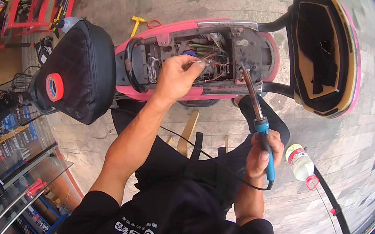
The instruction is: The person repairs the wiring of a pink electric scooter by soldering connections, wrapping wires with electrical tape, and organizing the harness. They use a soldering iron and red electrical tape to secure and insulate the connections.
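Note:
My left hand (178, 77) is closed in a pinch at the open body of a pink electric scooter (186, 92). Its thumb and fingertips hold the end of a thin wire (204, 64) above the bundle of cables (203, 47) inside the bay. A soldering iron (254, 96) with a blue handle is gripped in my right hand (264, 154). Its metal shaft slants up and left, and the tip is over the bay's right edge, apart from the left fingertips. A black cord runs from the handle across my lap to the left.
A black scooter seat (82, 68) at left carries a red tape roll (54, 86). At upper right is an open, lined box (323, 50). A yellow-handled tool (136, 25) lies on the paving behind the scooter. A bottle (299, 160) stands right of my leg.

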### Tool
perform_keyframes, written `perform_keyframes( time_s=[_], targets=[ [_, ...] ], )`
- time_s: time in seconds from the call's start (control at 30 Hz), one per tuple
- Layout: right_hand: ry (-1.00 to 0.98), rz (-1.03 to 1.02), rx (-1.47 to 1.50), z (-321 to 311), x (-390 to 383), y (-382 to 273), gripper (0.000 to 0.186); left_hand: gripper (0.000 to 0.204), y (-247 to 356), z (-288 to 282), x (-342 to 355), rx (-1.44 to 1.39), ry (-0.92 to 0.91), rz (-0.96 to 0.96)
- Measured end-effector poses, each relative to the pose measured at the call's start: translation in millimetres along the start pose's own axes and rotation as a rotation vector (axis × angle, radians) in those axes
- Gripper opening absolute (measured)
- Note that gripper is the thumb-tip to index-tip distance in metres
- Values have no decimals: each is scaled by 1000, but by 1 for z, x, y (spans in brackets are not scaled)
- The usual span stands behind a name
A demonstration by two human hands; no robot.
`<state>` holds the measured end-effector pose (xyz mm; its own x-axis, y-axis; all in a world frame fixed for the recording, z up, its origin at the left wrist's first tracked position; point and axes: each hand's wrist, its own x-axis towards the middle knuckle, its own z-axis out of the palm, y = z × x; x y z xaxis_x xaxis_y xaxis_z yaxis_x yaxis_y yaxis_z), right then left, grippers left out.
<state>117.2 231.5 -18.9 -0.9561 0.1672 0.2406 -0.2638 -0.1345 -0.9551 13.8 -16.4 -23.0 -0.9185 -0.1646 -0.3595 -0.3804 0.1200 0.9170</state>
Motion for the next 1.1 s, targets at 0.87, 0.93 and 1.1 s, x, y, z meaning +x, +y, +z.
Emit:
perform_keyframes(
  time_s=[0.87,0.93,1.1],
  targets=[
    [-30,142,-35,8,7,3,43,10,-13,15,-18,297,173,452],
    [-23,137,-32,10,8,3,42,11,-12,12,-17,297,164,447],
    [-7,150,-24,9,9,3,43,12,-13,8,-17,244,133,319]
  ],
)
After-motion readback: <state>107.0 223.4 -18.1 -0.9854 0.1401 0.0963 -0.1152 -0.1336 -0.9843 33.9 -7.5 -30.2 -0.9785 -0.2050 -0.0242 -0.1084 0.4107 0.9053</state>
